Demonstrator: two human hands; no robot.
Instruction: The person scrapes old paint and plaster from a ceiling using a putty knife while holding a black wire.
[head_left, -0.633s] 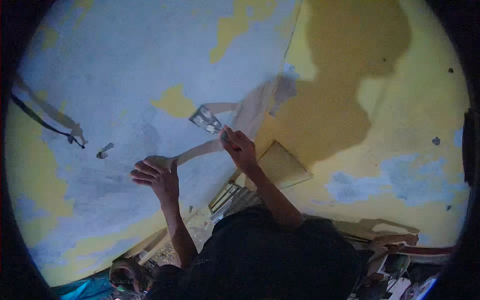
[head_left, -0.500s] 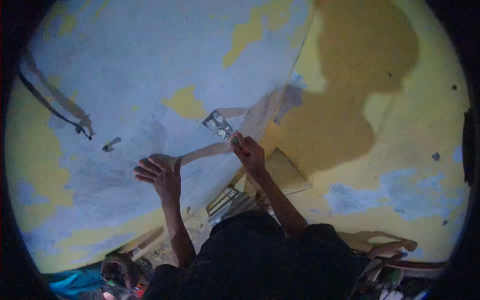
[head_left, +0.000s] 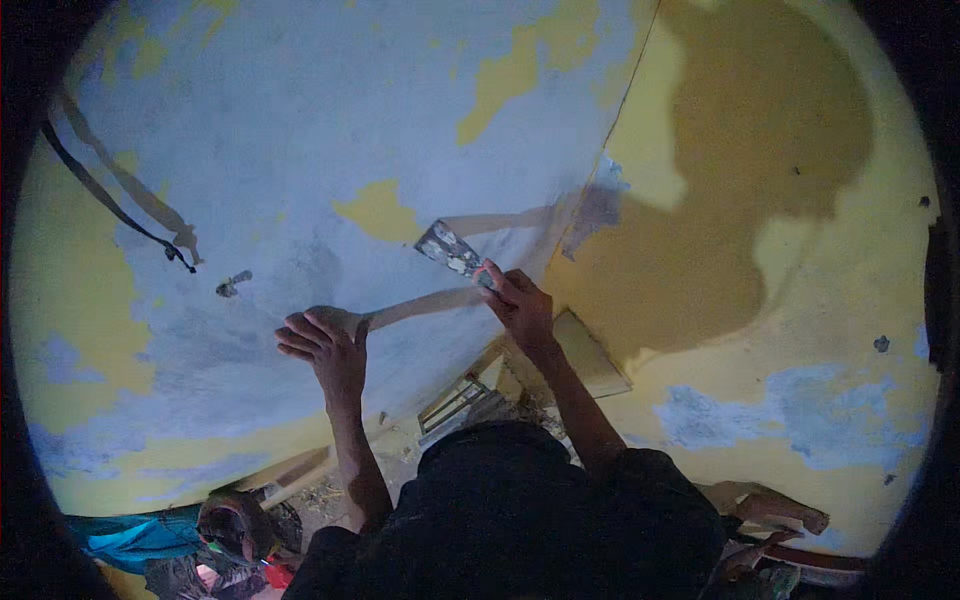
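Observation:
My right hand point(head_left: 523, 305) is closed around a putty knife point(head_left: 450, 247), whose wide metal blade is blotched with pale residue. The blade points up and left over the blue-grey wall point(head_left: 300, 170), just below a yellow patch point(head_left: 380, 210); whether its edge touches the surface I cannot tell. Most of the handle is hidden in my fingers. To the left, my left hand point(head_left: 330, 352) has its fingers stretched out against or close to the wall and holds nothing. Shadows of both arms fall across the wall.
A black cable point(head_left: 110, 190) sticks out at the upper left, near a dark chipped spot point(head_left: 233, 284). A yellow wall point(head_left: 700, 350) meets the blue-grey one at a corner. Below are a flat panel point(head_left: 595, 358), a slatted frame point(head_left: 455, 402), a brown round vessel point(head_left: 232, 530) and teal cloth point(head_left: 145, 538).
My right hand has shifted slightly right, and the putty knife sits at a changed angle with its reddish handle now hidden. My left hand keeps its place. The whole view has shifted a little.

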